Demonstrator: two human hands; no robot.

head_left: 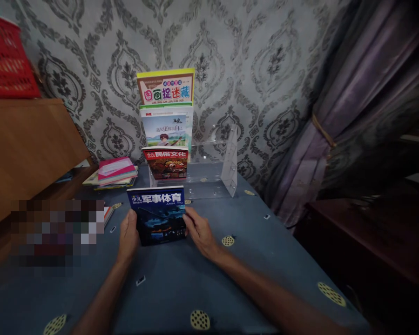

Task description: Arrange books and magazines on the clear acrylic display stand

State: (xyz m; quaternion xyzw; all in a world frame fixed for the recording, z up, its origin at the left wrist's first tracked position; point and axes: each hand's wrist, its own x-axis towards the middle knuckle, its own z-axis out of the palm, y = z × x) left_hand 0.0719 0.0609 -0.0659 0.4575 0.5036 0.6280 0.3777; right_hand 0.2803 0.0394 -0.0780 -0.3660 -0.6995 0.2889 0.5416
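Note:
A dark blue book with white lettering is held upright over the table, its cover facing me. My left hand grips its left edge, thumb at the front. On the opposite edge my right hand is closed, fingers partly hidden behind the book. Just beyond stands a clear tiered rack. Its left side bears a red-covered book low down, a book with a pale landscape cover above that, and a yellow-edged book at the top.
A stack of books with a pink one on top lies left of the rack. A blurred-out patch covers things at the left. Wooden furniture carries a red basket. A patterned blue cloth covers the table; a curtain hangs right.

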